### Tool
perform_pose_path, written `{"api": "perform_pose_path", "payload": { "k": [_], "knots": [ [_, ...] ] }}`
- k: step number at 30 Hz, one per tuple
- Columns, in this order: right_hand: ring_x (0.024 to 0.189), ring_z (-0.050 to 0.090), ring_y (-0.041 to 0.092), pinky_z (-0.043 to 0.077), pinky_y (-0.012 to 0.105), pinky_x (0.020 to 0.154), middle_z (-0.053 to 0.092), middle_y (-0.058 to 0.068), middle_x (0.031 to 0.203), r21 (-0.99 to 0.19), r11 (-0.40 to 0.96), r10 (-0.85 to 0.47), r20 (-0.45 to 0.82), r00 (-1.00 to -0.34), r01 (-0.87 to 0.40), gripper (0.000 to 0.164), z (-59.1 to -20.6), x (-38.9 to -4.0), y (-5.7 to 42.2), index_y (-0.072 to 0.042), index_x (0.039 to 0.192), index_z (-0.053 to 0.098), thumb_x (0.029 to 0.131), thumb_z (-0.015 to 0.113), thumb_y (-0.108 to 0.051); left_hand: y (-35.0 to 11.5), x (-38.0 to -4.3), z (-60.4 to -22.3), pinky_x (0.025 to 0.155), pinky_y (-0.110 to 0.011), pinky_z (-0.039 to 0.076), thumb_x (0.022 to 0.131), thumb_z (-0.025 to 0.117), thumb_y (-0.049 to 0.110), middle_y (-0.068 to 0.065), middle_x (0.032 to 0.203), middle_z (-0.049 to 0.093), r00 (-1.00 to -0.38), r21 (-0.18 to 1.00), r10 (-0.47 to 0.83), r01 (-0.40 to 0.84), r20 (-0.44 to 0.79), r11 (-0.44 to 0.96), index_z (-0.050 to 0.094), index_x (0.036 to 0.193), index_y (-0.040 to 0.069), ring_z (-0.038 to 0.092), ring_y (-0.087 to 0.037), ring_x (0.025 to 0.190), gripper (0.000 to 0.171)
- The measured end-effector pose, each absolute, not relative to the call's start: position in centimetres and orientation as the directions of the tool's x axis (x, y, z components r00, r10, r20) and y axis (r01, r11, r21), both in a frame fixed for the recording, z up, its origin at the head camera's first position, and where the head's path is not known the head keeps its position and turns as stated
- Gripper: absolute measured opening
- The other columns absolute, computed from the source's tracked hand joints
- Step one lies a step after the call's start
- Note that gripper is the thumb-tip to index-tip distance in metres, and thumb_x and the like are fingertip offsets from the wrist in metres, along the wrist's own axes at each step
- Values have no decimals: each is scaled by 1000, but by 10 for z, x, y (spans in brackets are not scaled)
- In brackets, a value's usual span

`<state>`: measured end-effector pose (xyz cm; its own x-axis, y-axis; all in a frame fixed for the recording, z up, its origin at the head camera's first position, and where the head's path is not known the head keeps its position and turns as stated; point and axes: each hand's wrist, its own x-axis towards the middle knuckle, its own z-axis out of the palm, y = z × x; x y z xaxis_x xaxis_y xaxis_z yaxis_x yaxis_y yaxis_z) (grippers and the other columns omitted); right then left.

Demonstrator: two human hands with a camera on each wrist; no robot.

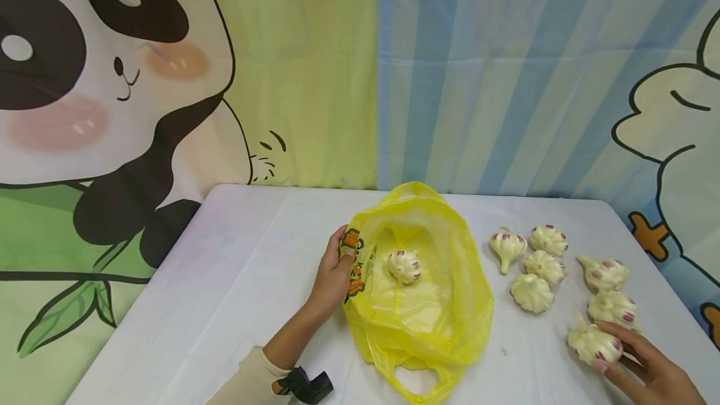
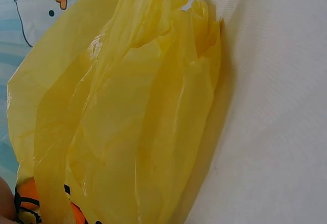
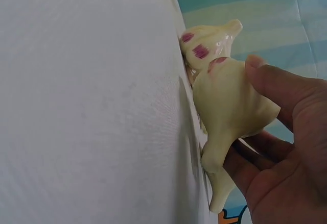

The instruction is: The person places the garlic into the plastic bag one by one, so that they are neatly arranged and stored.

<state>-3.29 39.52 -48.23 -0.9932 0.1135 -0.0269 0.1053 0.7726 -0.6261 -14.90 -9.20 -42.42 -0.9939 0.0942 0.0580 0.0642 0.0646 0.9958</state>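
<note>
A yellow plastic bag (image 1: pixel 472 292) lies with its mouth spread on the table, and one garlic bulb (image 1: pixel 404 267) is inside it. My left hand (image 1: pixel 332 280) grips the bag's left rim beside the printed orange pattern. In the left wrist view the bag's yellow side (image 2: pixel 138 112) fills most of the picture. My right hand (image 1: pixel 652 367) pinches a garlic bulb (image 1: pixel 593 344) with purple marks, at the table's right side. The right wrist view has the thumb on one side of this bulb (image 3: pixel 230 96) and fingers under the other. Just behind it sits another bulb (image 1: pixel 613 308).
Between bag and right hand, several garlic bulbs (image 1: pixel 532 293) lie in a group on the white table (image 1: pixel 242 280). One more bulb (image 1: pixel 604 274) lies farther right. A printed curtain (image 1: pixel 315 74) hangs behind the table. The bag's handle loop (image 1: pixel 416 395) points toward me.
</note>
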Motion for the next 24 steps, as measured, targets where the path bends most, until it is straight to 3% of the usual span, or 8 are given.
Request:
{"api": "perform_pose_path", "payload": {
  "k": [3,6,9,11,13,18,24],
  "knots": [
    [113,39,52,52,46,75,42,28,135,-622,777,107,-26,-994,100,68,-478,-34,393,5,141,39,87,74,-17,-92,-150,-425,105,-45,35,106,35,16,-1,148,39,-994,996,91,63,57,65,24,153,24,45,-26,128,49],
    [112,41,50,55,30,71,43,26,135,-612,787,101,-7,-995,84,68,-473,-34,390,3,142,40,87,75,-18,-92,-150,-425,104,-45,36,106,35,15,-1,147,41,-995,996,85,60,54,69,25,153,24,47,-26,126,49],
    [117,47,18,50,15,68,45,21,133,-598,800,89,37,-995,49,66,-468,-33,384,-1,141,44,87,76,-21,-92,-149,-425,103,-45,36,105,35,15,-1,147,41,-995,996,83,60,54,73,24,153,23,47,-27,125,49],
    [111,40,-7,47,10,68,45,17,131,-597,802,73,69,-995,18,65,-465,-32,380,-3,140,46,86,76,-22,-92,-149,-424,104,-45,36,105,35,15,-1,147,41,-995,996,85,60,54,71,24,153,22,46,-26,126,49],
    [99,29,-22,45,8,69,46,8,129,-596,803,47,97,-994,-21,63,-461,-31,375,-6,139,48,86,77,-23,-93,-149,-424,105,-45,35,106,35,15,-1,148,40,-995,996,84,59,53,72,23,153,21,46,-26,127,50],
    [106,30,-23,40,3,74,43,-19,127,-603,788,-26,171,-985,-126,63,-448,-31,365,-8,138,50,83,78,-15,-93,-149,-425,106,-46,34,106,35,16,-2,149,39,-995,995,86,61,55,74,23,154,20,45,-27,129,50],
    [112,30,-21,41,4,73,46,-11,131,-589,786,-71,219,-973,-190,63,-424,-32,354,-12,139,50,83,78,-12,-93,-149,-424,103,-45,36,106,35,16,-1,147,41,-995,995,87,57,50,77,24,153,23,46,-27,126,49]
  ]
}}
